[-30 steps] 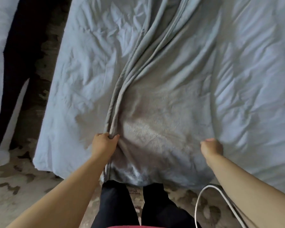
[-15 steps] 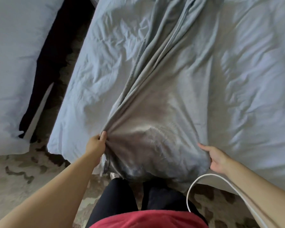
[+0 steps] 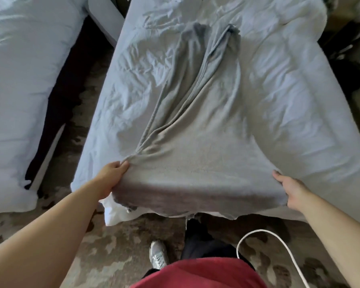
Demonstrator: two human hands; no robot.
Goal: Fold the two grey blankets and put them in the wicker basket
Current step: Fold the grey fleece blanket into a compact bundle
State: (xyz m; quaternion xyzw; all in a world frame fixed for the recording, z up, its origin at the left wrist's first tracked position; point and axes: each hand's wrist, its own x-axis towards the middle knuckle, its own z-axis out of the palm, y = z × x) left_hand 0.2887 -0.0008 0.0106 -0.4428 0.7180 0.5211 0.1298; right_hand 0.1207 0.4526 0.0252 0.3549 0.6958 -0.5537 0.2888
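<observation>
A grey blanket [image 3: 200,154] lies lengthwise on the white bed [image 3: 289,104], bunched into long folds toward the far end and spread wide at the near end, where it hangs over the foot of the bed. My left hand [image 3: 112,173] grips its near left corner. My right hand [image 3: 289,188] holds its near right corner, with the fingers tucked under the cloth. The blanket is pulled taut between both hands. No second blanket and no wicker basket are in view.
A second white bed [image 3: 19,90] stands at the left across a dark gap of patterned carpet [image 3: 116,246]. A white cable [image 3: 266,242] loops near my right leg. Dark items [image 3: 347,69] lie on the floor at the far right.
The blanket's near edge has been pulled toward me and spread wider. My hands have moved further apart. The view has drawn back, so the blanket's far end now shows.
</observation>
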